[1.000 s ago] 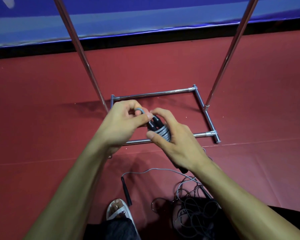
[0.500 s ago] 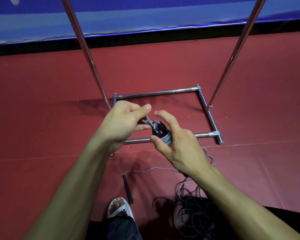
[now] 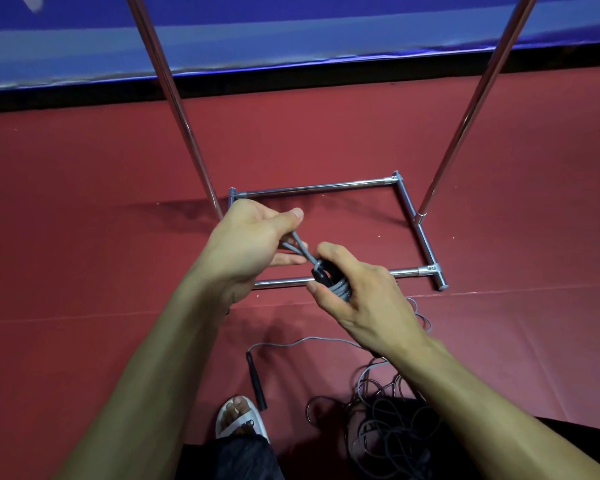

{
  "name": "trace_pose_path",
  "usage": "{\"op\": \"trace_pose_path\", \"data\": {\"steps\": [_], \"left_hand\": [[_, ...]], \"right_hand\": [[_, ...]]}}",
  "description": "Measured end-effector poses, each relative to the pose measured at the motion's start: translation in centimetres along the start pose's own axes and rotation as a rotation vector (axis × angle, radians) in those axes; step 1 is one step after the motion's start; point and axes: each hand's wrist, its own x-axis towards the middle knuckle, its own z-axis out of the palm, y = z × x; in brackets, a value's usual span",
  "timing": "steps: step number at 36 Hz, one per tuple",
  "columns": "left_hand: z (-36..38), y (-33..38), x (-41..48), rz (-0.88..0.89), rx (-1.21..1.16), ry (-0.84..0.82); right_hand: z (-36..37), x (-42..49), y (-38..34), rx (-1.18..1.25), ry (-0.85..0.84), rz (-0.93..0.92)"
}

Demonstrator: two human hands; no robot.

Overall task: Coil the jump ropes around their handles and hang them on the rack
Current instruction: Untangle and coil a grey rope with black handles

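Working somewhere in the middle of the task, judging by the scene: gripping one jump rope (image 3: 340, 289) in the right hand (image 3: 364, 299), fingers and thumb curled round its black handles (image 3: 323, 273) and round the several grey turns wound tightly about them. Pinching the last grey loop (image 3: 300, 247) in the left hand (image 3: 246, 247), between the thumb and curled fingers, and drawing it up and leftward off the handle tops, probably cinching or tucking the end to lock the coil. Holding the bundle in the air above the near bar of the rack (image 3: 312, 186), half buried in the right palm and just beside the left hand, joined to it by that taut loop. Hanging nothing yet, as far as can be seen: showing only the rack's floor frame and two bare uprights (image 3: 174, 98), with any top rail out of view. Leaving plenty undone: a dark tangle of ropes (image 3: 388, 420) heaped on the red floor (image 3: 84, 202) near its bottom edge, under the right forearm, plus a loose black handle (image 3: 256, 382) lying beside a white sandal (image 3: 238, 419), trailing a thin grey cord (image 3: 312, 341) toward the right wrist. Expecting next: securing this loop, lifting the bundle to the rack, then tackling the heap.
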Motion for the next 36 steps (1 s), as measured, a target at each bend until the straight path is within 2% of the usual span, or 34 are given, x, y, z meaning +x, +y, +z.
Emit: {"op": "trace_pose_path", "data": {"steps": [5,12,20,29,33,36], "left_hand": [[0.0,-0.1,0.0,-0.013,-0.065,-0.024],[-0.3,-1.0,0.4,-0.119,-0.208,-0.131],[-0.2,-0.9,0.3,-0.103,-0.174,-0.158],[-0.3,-0.4,0.4,-0.079,-0.136,-0.036],[0.0,0.2,0.3,-0.09,-0.061,-0.15],[0.1,1.8,0.5,-0.099,-0.095,-0.241]], "right_hand": [[0.0,0.0,0.0,0.064,-0.005,0.039],[-0.2,-0.2,-0.3,0.255,-0.033,0.095],[0.0,0.1,0.2,0.225,-0.031,0.129],[0.6,-0.2,0.1,0.161,-0.039,0.119],[-0.4,0.1,-0.1,0.182,-0.061,0.138],[-2.4,1.0,-0.7,0.213,-0.047,0.091]]}}
